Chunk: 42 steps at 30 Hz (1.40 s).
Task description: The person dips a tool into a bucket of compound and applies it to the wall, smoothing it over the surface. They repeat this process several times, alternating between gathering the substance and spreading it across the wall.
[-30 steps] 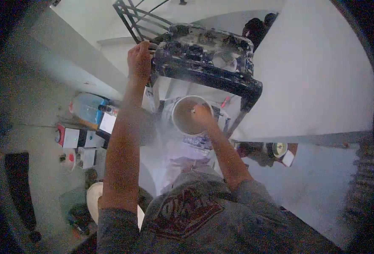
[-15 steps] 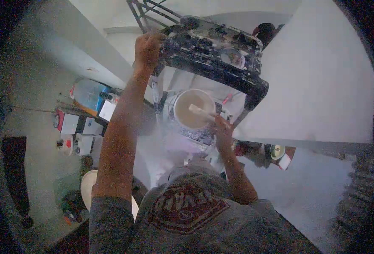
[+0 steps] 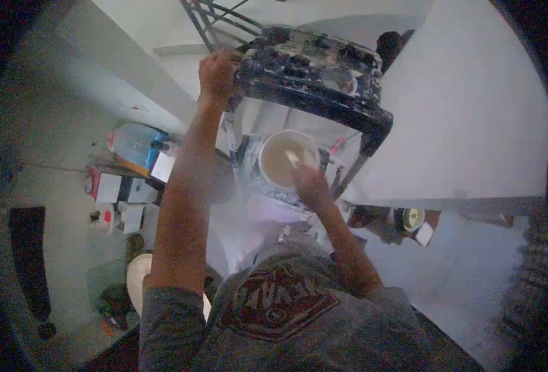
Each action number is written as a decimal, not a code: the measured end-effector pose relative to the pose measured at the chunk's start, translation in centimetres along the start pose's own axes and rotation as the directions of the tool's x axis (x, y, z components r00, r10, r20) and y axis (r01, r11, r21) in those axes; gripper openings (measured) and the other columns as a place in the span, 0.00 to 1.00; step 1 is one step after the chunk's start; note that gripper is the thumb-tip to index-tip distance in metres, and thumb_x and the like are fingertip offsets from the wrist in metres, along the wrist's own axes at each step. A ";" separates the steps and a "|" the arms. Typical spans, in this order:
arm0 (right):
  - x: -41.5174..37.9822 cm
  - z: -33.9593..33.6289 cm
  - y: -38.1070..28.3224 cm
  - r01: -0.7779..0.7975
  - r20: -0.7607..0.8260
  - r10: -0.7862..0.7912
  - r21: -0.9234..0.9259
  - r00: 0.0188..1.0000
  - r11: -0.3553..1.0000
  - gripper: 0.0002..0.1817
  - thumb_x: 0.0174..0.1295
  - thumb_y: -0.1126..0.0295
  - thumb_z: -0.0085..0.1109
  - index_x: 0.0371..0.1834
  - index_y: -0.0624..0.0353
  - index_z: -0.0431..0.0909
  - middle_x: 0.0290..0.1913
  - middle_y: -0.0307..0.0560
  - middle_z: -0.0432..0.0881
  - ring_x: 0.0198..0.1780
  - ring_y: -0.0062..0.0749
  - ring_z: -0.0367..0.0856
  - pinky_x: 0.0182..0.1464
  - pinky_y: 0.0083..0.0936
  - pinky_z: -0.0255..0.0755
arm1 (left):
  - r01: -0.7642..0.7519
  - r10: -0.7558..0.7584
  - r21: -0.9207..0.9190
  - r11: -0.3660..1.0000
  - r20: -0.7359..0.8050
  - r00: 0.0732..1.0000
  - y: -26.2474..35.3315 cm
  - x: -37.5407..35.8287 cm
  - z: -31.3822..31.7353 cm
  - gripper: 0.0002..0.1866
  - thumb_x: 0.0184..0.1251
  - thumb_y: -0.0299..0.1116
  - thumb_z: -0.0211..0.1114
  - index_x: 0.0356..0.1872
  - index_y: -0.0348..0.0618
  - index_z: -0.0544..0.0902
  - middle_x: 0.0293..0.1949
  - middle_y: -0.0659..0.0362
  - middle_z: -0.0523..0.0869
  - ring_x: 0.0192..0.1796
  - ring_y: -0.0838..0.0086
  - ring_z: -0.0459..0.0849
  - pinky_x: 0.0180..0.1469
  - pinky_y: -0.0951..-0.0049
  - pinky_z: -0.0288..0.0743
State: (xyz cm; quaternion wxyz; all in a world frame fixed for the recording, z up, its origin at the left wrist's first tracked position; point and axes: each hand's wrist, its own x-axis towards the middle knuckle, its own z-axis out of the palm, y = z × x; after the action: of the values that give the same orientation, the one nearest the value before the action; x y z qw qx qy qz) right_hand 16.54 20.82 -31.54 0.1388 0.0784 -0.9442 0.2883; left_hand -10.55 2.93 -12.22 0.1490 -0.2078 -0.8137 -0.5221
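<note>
My left hand (image 3: 217, 75) is closed around the left end of the top of a paint-spattered stepladder (image 3: 305, 96). Below that top, a white bucket (image 3: 262, 166) of pale beige paint (image 3: 278, 160) rests on a lower step. My right hand (image 3: 310, 186), slightly blurred, is over the bucket's near right rim, its fingers wrapped around a paintbrush (image 3: 293, 157). The pale end of the brush points into the bucket, over the paint. Most of its handle is hidden by my fingers.
A black metal railing (image 3: 215, 18) stands behind the ladder. White wall (image 3: 460, 111) rises on the right. Far below on the left floor are several boxes (image 3: 108, 187) and a clear blue-edged container (image 3: 136, 146). A round green-rimmed item (image 3: 414, 218) lies lower right.
My right hand has moved left and over the bucket, bringing the brush lower toward the paint. My left hand keeps its hold on the ladder. The view has shifted slightly.
</note>
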 end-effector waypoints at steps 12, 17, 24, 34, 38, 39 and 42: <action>6.0 12.3 4.9 -0.290 0.383 0.326 -0.151 0.864 0.945 0.15 0.60 0.65 0.49 0.30 0.65 0.82 0.37 0.60 0.84 0.40 0.54 0.83 0.43 0.49 0.75 | -0.239 0.250 0.170 0.956 -0.046 0.967 0.9 -0.4 -0.2 0.05 0.56 0.26 0.55 0.28 0.41 0.79 0.29 0.50 0.84 0.29 0.59 0.84 0.29 0.64 0.75; 8.1 6.4 3.3 -0.135 0.426 0.181 -0.136 0.886 0.981 0.19 0.65 0.60 0.46 0.33 0.65 0.82 0.38 0.64 0.82 0.43 0.56 0.81 0.46 0.49 0.72 | -0.277 0.283 0.201 0.940 0.001 0.959 1.5 -0.4 -0.7 0.05 0.56 0.26 0.54 0.29 0.40 0.78 0.30 0.50 0.85 0.30 0.59 0.84 0.33 0.63 0.76; 10.9 2.7 1.8 -0.568 0.371 0.535 -0.024 0.759 0.823 0.22 0.62 0.56 0.50 0.37 0.68 0.81 0.39 0.67 0.81 0.42 0.60 0.80 0.49 0.46 0.72 | -0.169 0.175 0.167 0.971 -0.023 0.984 2.5 -0.7 -0.7 0.08 0.60 0.30 0.51 0.29 0.38 0.78 0.30 0.50 0.86 0.31 0.60 0.84 0.35 0.64 0.76; 9.7 5.0 3.7 -0.571 0.329 0.562 -0.080 0.759 0.817 0.20 0.63 0.56 0.50 0.41 0.63 0.81 0.40 0.62 0.82 0.44 0.57 0.80 0.49 0.44 0.73 | 0.052 -0.056 -0.030 0.998 -0.122 0.991 2.9 -0.5 -0.3 0.19 0.60 0.43 0.53 0.28 0.39 0.87 0.22 0.51 0.84 0.27 0.71 0.80 0.34 0.68 0.72; 7.7 2.8 2.7 -0.361 0.208 0.322 0.187 0.924 0.914 0.19 0.65 0.56 0.49 0.41 0.62 0.80 0.35 0.61 0.82 0.42 0.55 0.80 0.46 0.43 0.72 | 0.113 -0.128 -0.173 0.978 -0.080 0.989 2.8 -0.8 -0.5 0.23 0.66 0.46 0.51 0.28 0.38 0.85 0.23 0.53 0.84 0.25 0.74 0.79 0.32 0.71 0.72; 7.2 1.0 1.3 -0.287 0.091 0.272 0.327 0.958 0.901 0.20 0.65 0.56 0.48 0.41 0.62 0.80 0.34 0.61 0.82 0.42 0.54 0.80 0.46 0.44 0.72 | 0.139 -0.146 -0.116 0.983 -0.049 0.988 2.7 -0.7 -0.6 0.25 0.70 0.49 0.48 0.31 0.38 0.86 0.26 0.54 0.85 0.26 0.77 0.79 0.34 0.74 0.73; 4.2 -2.0 -0.8 -0.272 0.042 0.270 0.247 0.962 0.930 0.20 0.66 0.56 0.47 0.44 0.63 0.78 0.35 0.61 0.82 0.42 0.55 0.80 0.48 0.43 0.71 | 0.032 -0.032 -0.003 0.999 -0.021 0.999 2.7 -0.8 -0.7 0.26 0.70 0.50 0.48 0.31 0.38 0.86 0.26 0.55 0.85 0.26 0.76 0.78 0.32 0.75 0.71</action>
State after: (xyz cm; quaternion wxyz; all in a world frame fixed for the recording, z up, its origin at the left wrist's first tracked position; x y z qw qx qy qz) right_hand 13.20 21.07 -28.24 0.0832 -0.0344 -0.9024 0.4214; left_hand -8.49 3.12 -10.12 0.1490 -0.1893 -0.8146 -0.5277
